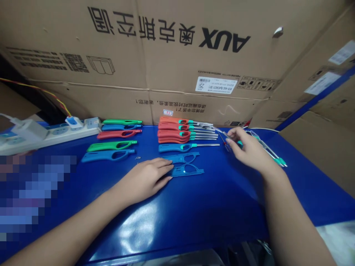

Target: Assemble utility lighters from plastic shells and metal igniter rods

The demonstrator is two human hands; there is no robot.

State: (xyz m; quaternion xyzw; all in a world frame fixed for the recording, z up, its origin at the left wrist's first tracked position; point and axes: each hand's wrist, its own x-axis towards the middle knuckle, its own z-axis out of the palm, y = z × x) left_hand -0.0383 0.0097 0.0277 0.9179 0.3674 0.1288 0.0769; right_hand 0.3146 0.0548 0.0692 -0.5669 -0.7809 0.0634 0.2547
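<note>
My left hand is on the blue table, its fingers curled over the left ends of two blue lighter shell halves. The halves lie one beside the other, inner sides up. Out to the right, my right hand pinches a thin, silvery part between thumb and fingers; its exact kind is unclear. Just left of that hand are finished-looking lighters: a blue lighter and a stack of red lighters with metal tubes pointing right. Beyond my right hand lie metal lighter tubes with teal ends.
Green, red and blue lighter shells lie in a row at the left. Behind them is a white power strip with plugs. A large cardboard box walls off the back. Small metal bits lie near my left hand.
</note>
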